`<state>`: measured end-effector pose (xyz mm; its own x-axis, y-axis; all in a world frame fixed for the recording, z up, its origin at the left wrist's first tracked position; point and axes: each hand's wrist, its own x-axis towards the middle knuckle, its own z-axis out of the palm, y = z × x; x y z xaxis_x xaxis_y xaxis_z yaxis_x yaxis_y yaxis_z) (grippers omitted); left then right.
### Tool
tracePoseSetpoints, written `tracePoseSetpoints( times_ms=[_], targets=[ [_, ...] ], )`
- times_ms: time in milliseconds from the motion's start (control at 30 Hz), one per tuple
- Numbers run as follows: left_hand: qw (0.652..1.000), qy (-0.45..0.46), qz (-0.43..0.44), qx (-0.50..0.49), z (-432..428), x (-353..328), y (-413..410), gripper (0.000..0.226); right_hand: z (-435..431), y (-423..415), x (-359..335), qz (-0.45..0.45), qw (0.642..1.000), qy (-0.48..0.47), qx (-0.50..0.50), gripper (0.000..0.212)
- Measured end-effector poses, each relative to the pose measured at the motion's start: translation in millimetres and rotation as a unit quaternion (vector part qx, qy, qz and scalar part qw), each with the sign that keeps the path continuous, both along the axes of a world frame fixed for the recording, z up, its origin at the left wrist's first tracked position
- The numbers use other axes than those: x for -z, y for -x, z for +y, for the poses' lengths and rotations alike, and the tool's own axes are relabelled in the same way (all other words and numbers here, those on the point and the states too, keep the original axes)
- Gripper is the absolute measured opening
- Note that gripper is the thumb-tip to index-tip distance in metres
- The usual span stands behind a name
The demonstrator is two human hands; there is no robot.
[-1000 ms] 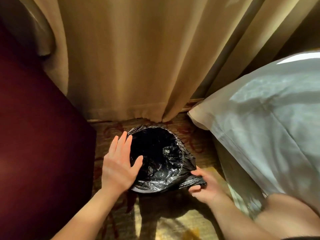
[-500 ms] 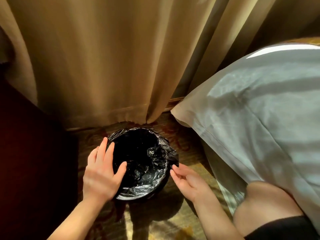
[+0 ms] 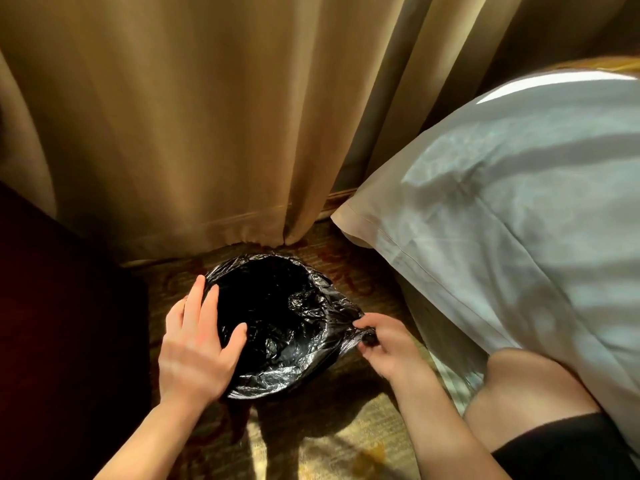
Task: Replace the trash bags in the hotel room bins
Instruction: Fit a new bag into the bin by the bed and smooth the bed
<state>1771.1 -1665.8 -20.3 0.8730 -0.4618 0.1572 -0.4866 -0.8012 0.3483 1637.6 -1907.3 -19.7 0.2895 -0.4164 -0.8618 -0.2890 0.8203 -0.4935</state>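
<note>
A small round bin stands on the carpet, wholly covered by a black trash bag [image 3: 277,327] that lines its inside and folds over its rim. My left hand [image 3: 195,344] rests flat on the bag at the bin's left rim, fingers spread and thumb inside the opening. At the bin's right side, my right hand [image 3: 384,344] pinches a twisted, gathered bit of the bag's edge and pulls it outward. The bin's own wall is hidden under the plastic.
Tan curtains [image 3: 207,133] hang to the floor right behind the bin. A dark red cabinet [image 3: 62,323] stands close on the left. A white pillow [image 3: 502,220] on the bed overhangs on the right, above my bare knee [image 3: 526,393]. Patterned carpet [image 3: 329,438] lies in front.
My right hand went from open fingers beside the rim to pinching a gathered twist of the bag. The left hand stayed on the left rim.
</note>
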Motion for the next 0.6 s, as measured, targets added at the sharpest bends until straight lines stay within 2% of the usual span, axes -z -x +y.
tracePoseSetpoints(
  times_ms=[67,167,233,333,400,467,500,533,600],
  targets=[
    [1.000,0.001,0.010,-0.008,0,0,1,0.074,-1,3,3,-0.028,0.984,-0.132,0.117,0.019],
    [1.000,0.005,0.019,-0.010,-1,1,2,0.069,-1,6,9,-0.075,0.953,-0.204,0.212,0.011],
    [1.000,0.005,0.023,-0.015,1,3,1,0.066,-1,7,12,-0.112,0.941,-0.218,0.233,0.008],
    [1.000,0.005,0.022,-0.017,0,4,1,0.067,0,7,10,-0.196,0.933,-0.214,0.212,0.011],
    [1.000,0.008,0.014,-0.017,-1,4,1,0.065,1,7,10,-0.238,0.930,-0.206,0.189,0.022],
    [0.999,0.008,0.022,-0.022,-2,5,1,0.067,1,6,11,-0.235,0.954,-0.147,0.116,0.040],
    [1.000,0.010,0.019,-0.022,-2,6,1,0.067,1,5,11,-0.209,0.973,-0.079,0.054,0.042],
    [1.000,0.011,0.013,-0.019,-2,6,0,0.066,1,3,10,-0.172,0.985,0.004,-0.001,0.040],
    [1.000,0.009,0.005,-0.015,-1,6,-1,0.067,3,0,12,-0.093,0.983,0.144,-0.062,0.030]
  ],
)
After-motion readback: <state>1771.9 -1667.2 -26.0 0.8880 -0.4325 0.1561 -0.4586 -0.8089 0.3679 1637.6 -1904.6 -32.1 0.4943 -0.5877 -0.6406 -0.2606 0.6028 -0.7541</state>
